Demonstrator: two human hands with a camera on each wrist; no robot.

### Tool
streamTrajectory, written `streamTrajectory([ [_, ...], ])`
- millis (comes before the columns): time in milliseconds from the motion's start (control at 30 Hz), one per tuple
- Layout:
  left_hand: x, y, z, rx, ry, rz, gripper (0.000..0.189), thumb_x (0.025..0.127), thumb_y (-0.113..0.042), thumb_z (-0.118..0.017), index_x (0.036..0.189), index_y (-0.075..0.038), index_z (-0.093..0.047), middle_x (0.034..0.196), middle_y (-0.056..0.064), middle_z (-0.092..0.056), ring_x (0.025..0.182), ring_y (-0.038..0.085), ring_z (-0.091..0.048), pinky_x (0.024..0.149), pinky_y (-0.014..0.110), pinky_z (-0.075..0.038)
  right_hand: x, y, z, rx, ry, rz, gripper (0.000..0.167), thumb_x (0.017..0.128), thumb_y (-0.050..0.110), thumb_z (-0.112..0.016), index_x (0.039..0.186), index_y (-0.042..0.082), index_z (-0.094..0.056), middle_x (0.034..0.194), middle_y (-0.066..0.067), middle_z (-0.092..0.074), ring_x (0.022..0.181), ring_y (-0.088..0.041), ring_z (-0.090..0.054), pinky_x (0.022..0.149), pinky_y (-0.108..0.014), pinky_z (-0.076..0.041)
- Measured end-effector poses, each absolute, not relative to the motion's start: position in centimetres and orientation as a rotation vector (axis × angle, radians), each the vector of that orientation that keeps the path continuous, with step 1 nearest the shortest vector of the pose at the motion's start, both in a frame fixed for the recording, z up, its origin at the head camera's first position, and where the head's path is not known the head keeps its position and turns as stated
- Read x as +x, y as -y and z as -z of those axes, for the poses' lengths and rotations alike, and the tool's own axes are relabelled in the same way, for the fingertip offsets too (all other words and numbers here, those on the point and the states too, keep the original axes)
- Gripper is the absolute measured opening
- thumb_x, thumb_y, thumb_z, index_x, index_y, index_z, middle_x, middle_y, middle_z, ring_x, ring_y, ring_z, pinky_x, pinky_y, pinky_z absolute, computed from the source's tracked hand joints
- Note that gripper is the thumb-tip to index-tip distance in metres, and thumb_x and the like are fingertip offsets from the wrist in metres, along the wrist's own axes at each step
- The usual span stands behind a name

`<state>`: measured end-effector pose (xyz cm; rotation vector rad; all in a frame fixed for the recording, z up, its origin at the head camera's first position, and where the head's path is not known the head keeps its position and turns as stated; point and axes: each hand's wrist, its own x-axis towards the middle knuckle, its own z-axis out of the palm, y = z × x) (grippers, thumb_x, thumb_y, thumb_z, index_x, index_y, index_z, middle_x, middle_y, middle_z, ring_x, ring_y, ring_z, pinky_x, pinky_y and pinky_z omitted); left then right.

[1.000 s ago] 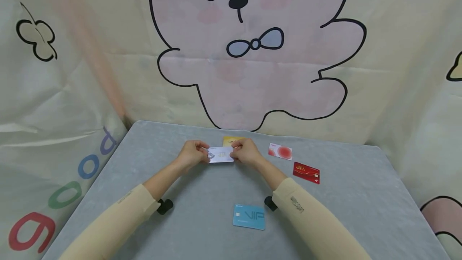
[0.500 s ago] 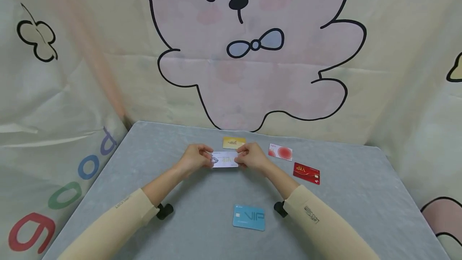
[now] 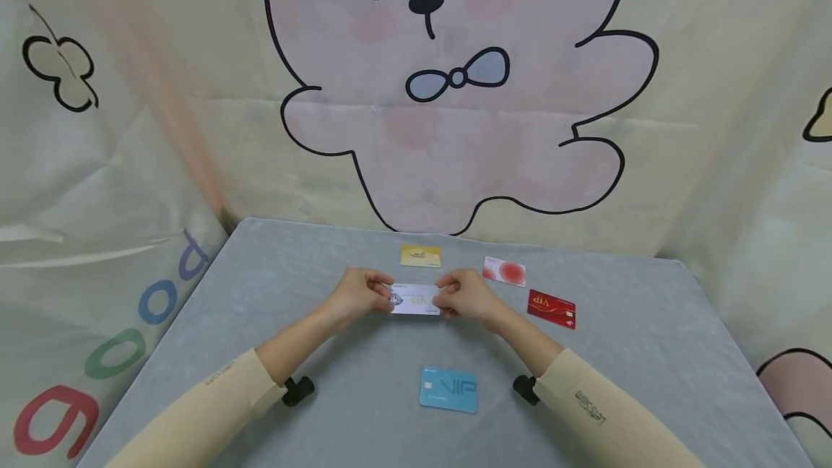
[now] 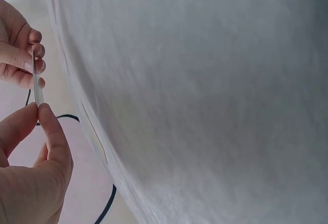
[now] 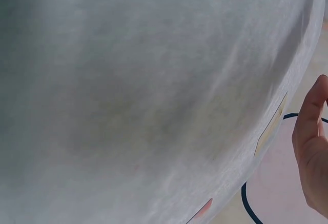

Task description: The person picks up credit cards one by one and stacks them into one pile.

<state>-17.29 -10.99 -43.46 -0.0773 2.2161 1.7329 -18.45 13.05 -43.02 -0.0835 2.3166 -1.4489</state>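
A white VIP card [image 3: 414, 300] with gold lettering and a dark emblem is held between both hands, over the middle of the table. My left hand [image 3: 357, 295] pinches its left edge between thumb and fingers. At the opposite edge my right hand [image 3: 471, 297] pinches it too. Seen edge-on in the left wrist view, the card [image 4: 37, 83] spans thumb and fingertips of the two hands. The right wrist view catches only part of the right hand [image 5: 312, 147], with the card outside the picture.
On the grey cloth-covered table [image 3: 312, 410] lie a yellow card [image 3: 420, 256] behind the hands, a white card with a red circle [image 3: 504, 271], a red VIP card [image 3: 551, 309] to the right, and a blue VIP card [image 3: 448, 389] nearer the front. A printed curtain [image 3: 455, 165] hangs behind.
Both hands have brought the white card toward the person and slightly right, away from the yellow card, which is now fully uncovered. The cards on the table stay put.
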Motion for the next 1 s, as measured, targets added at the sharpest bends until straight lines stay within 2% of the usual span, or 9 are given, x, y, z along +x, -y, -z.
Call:
streamTrajectory([
  [467, -15.9, 9.6, 43.6, -0.029, -2.178, -1.719, 0.041, 0.081, 0.016, -0.079, 0.119, 0.007, -0.07, 0.082, 0.011, -0.063, 0.074, 0.018, -0.06, 0.067, 0.028, -0.059, -16.8, -15.1, 43.0, -0.095, -2.341, 1.417, 0.029, 0.094, 0.006, -0.078, 0.119, -0.004, -0.068, 0.083, -0.01, -0.068, 0.068, -0.022, -0.068, 0.069, -0.031, -0.061],
  [633, -15.5, 9.3, 43.7, -0.01, -2.162, -1.726, 0.041, 0.08, 0.017, -0.079, 0.119, 0.007, -0.07, 0.082, 0.01, -0.062, 0.073, 0.018, -0.06, 0.067, 0.028, -0.059, -16.1, -15.6, 42.9, -0.067, -2.318, 1.42, 0.03, 0.093, 0.008, -0.079, 0.119, -0.004, -0.068, 0.084, -0.01, -0.069, 0.072, -0.026, -0.069, 0.073, -0.035, -0.062],
  [1000, -14.5, 8.6, 43.6, 0.036, -2.117, -1.724, 0.042, 0.08, 0.016, -0.08, 0.12, 0.008, -0.069, 0.082, 0.01, -0.062, 0.074, 0.017, -0.061, 0.069, 0.028, -0.059, -14.6, -16.9, 43.1, -0.069, -2.266, 1.427, 0.035, 0.094, 0.011, -0.08, 0.121, -0.004, -0.067, 0.086, -0.01, -0.07, 0.07, -0.023, -0.068, 0.071, -0.032, -0.062],
])
